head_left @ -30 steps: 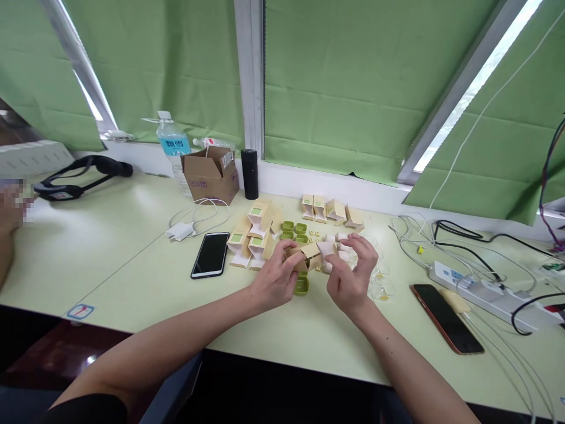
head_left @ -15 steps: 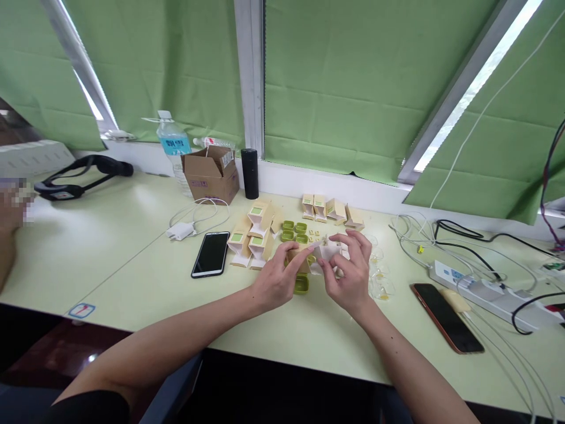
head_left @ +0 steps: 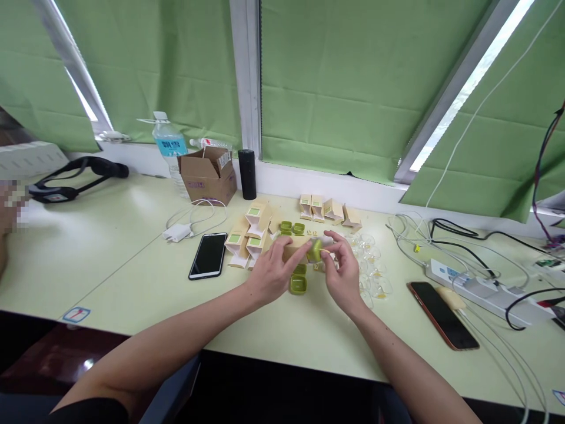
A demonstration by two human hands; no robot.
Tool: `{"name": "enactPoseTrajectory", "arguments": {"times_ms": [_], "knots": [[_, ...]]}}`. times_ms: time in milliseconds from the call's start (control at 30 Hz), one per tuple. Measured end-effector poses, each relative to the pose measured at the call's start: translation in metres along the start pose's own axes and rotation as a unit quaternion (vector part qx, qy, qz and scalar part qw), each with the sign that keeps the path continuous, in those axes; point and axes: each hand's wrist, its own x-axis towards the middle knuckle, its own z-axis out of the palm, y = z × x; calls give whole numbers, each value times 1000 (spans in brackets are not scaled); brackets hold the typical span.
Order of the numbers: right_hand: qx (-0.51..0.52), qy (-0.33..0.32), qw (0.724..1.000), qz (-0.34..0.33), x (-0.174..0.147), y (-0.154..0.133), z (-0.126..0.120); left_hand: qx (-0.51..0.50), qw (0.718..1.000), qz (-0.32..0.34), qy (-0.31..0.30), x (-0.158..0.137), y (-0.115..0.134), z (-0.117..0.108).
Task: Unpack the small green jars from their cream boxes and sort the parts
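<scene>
My left hand [head_left: 274,268] grips a small beige cardboard box [head_left: 295,247], held sideways above the table. At the box's right-hand mouth a small green pot [head_left: 315,251] shows, slightly blurred. The fingertips of my right hand [head_left: 342,268] close on the pot's outer side; exactly how they hold it is partly hidden. Just below the hands more green pots [head_left: 298,285] stand on the table, others behind them. Clear plastic covers [head_left: 380,287] lie right of my right hand. Several opened beige boxes [head_left: 258,217] stand left of the pots, flaps out.
More small boxes [head_left: 333,210] line the back. A phone [head_left: 208,255] and a white charger [head_left: 177,232] lie left; another phone [head_left: 441,315], a power strip [head_left: 454,275] and cables lie right. A brown carton [head_left: 207,176], a black cylinder [head_left: 247,174] and a water bottle [head_left: 171,147] stand behind. Another person's arm [head_left: 3,235] enters far left.
The box has turned and lifted a little in my hands. Its white flaps showed before; now the green pot is visible at its mouth, with my right fingers on it.
</scene>
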Motion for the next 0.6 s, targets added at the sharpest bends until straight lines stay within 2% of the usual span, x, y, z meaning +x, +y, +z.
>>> {"name": "enactPoseTrajectory", "arguments": {"times_ms": [100, 200, 267, 333, 400, 467, 600], "knots": [[85, 25, 993, 77, 5, 7, -2, 13, 998, -53, -16, 3, -9, -1], [108, 41, 985, 131, 15, 14, -11, 27, 996, -79, -17, 5, -18, -1], [116, 17, 982, 148, 24, 16, -22, 22, 995, -96, -20, 7, -22, -2], [97, -56, 982, 153, 31, 14, -37, -3, 992, -123, -22, 9, -25, -3], [22, -160, 977, 137, 35, 9, -50, -47, 986, -160, -17, 12, -26, -4], [-100, -241, 959, 108, 35, 3, -57, -106, 975, -196, -9, 13, -25, -6], [-305, -293, 905, 44, 28, -2, -52, -238, 939, -249, -3, 12, -22, -5]]}}
